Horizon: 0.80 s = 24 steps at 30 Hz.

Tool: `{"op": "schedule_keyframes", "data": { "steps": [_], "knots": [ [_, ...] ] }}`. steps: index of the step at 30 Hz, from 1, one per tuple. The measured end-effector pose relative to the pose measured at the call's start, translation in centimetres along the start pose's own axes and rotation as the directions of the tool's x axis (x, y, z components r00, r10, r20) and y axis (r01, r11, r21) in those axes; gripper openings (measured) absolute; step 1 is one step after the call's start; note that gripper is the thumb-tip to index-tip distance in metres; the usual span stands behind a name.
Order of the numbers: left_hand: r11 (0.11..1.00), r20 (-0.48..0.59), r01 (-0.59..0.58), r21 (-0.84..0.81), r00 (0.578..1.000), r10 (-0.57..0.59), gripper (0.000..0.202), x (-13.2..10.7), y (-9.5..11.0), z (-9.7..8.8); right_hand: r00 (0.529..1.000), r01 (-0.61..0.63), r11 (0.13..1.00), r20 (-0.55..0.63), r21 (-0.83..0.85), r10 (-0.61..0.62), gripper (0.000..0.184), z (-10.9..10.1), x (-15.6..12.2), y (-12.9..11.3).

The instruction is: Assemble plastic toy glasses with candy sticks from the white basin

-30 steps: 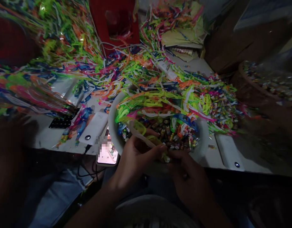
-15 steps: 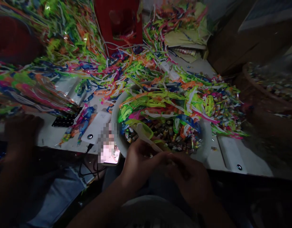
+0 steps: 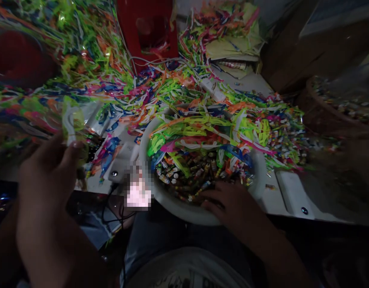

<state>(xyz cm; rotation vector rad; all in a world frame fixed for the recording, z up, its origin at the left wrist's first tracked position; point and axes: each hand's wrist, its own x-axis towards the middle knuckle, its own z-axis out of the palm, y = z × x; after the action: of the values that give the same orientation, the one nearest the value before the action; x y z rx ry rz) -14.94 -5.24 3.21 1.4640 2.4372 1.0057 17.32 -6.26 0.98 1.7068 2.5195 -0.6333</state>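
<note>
My left hand [image 3: 50,168] is raised at the left, its thumb and fingers closed on a translucent yellow plastic piece with a white strip [image 3: 70,124]. The piece stands upright above the table; its exact kind is not clear in the dim light. My right hand [image 3: 232,204] reaches over the front rim of a pale round basin [image 3: 184,212], fingers spread and slightly bent. Its fingertips are at a heap of small wrapped cylinders [image 3: 199,176], with nothing visibly held. Along the basin's back lie bright plastic pieces [image 3: 196,124] in yellow, green, orange and blue.
Colourful plastic pieces [image 3: 169,84] cover the table behind. A red stool [image 3: 127,28] stands among them. White power-bank-like slabs [image 3: 294,192] lie on both sides of the basin. A lit phone [image 3: 138,198] is at the front edge. A brown tub [image 3: 319,104] stands right. Another person sits left.
My hands have parted. The left has swung far left with the yellow piece, which was in front of the basin. The right has moved down to the small cylinders.
</note>
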Motion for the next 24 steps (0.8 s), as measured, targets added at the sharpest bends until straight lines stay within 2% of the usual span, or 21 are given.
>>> {"op": "schedule_keyframes", "data": {
  "steps": [2,3,5,7,9,10,12,13,15,17,20,24],
  "knots": [
    [0.974,0.048,-0.084,0.210,0.996,0.076,0.051,0.8,-0.5,0.4,0.995,-0.044,0.999,0.084,-0.027,0.046,0.020,-0.4,0.2,-0.6],
    [0.956,0.081,-0.129,0.264,0.991,0.111,0.055,0.8,-0.6,0.6,0.989,-0.075,0.996,0.123,-0.044,0.080,0.021,-0.7,0.3,-0.9],
    [0.958,0.135,-0.199,0.207,0.976,0.174,0.056,0.2,-0.1,1.1,0.975,-0.131,0.988,0.170,-0.084,0.144,0.025,-1.0,0.6,-1.3],
    [0.964,0.191,-0.265,0.014,0.947,0.258,0.046,-1.0,1.1,1.8,0.973,-0.111,0.990,0.196,-0.086,0.126,0.025,-1.1,1.0,-1.5],
    [0.927,0.240,-0.345,-0.145,0.897,0.371,0.039,-2.3,2.7,2.8,0.978,-0.030,0.998,0.203,-0.058,0.042,0.021,-1.1,1.5,-1.4],
    [0.897,0.263,-0.403,-0.183,0.859,0.440,0.038,-2.9,3.5,3.5,0.980,0.011,0.999,0.199,-0.052,-0.001,0.018,-1.1,1.7,-1.3],
    [0.835,0.302,-0.521,-0.175,0.779,0.549,0.037,-4.0,5.0,5.1,0.983,0.071,0.995,0.175,-0.066,-0.059,0.012,-0.7,2.0,-1.1],
    [0.817,0.325,-0.561,-0.133,0.754,0.570,0.038,-4.6,5.7,5.9,0.985,0.097,0.993,0.148,-0.068,-0.086,0.010,-0.5,2.0,-0.9],
    [0.806,0.370,-0.591,-0.033,0.742,0.559,0.041,-5.7,6.8,7.1,0.987,0.159,0.987,0.035,-0.021,-0.158,0.009,0.1,1.6,-0.5],
    [0.811,0.418,-0.585,0.030,0.744,0.521,0.045,-6.6,7.6,7.9,0.963,0.220,0.973,-0.178,0.075,-0.205,0.010,0.9,0.6,0.0],
    [0.817,0.472,-0.573,0.063,0.739,0.481,0.048,-7.2,8.6,8.3,0.860,0.265,0.938,-0.495,0.223,-0.125,0.009,1.7,-1.1,0.9],
    [0.822,0.484,-0.567,0.047,0.733,0.478,0.049,-6.4,9.4,8.6,0.749,0.292,0.902,-0.663,0.319,-0.008,0.009,2.2,-2.1,1.5]
  ]
}}
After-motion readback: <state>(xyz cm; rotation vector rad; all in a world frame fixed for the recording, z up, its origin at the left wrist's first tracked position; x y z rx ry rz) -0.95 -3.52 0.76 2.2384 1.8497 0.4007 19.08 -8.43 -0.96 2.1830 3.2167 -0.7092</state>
